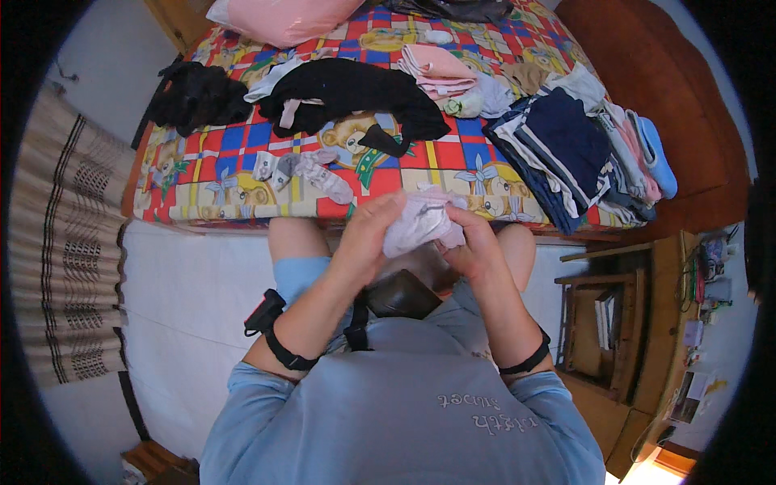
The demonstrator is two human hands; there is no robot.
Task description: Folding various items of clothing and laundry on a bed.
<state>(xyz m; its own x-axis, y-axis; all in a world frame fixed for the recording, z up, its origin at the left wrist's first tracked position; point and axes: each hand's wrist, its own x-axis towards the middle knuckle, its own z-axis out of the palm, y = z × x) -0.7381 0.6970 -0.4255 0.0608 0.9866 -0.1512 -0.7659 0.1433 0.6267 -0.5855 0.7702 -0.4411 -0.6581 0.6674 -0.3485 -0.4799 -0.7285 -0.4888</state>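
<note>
Between my hands, just in front of the bed's near edge, is a small pale pink cloth item (418, 224), possibly a sock. My left hand (367, 233) grips its left side, and my right hand (476, 239) pinches the right side with thumb and fingers. Bunched folds conceal its full shape. Beyond my left hand, a few patterned socks (324, 176) lie on the bear-print bedspread (242, 194). Farther back spreads a crumpled black garment (357, 91). On the right sits a stack of folded clothes (564, 151), with a navy piece on top.
A dark bundle (200, 97) lies at the bed's left. Folded pink cloth (436, 70) rests behind the black garment, and a pink pillow-like bundle (288, 21) is at the far side. The brown headboard (661, 103) borders the right. A wooden cabinet (642, 339) stands at my right.
</note>
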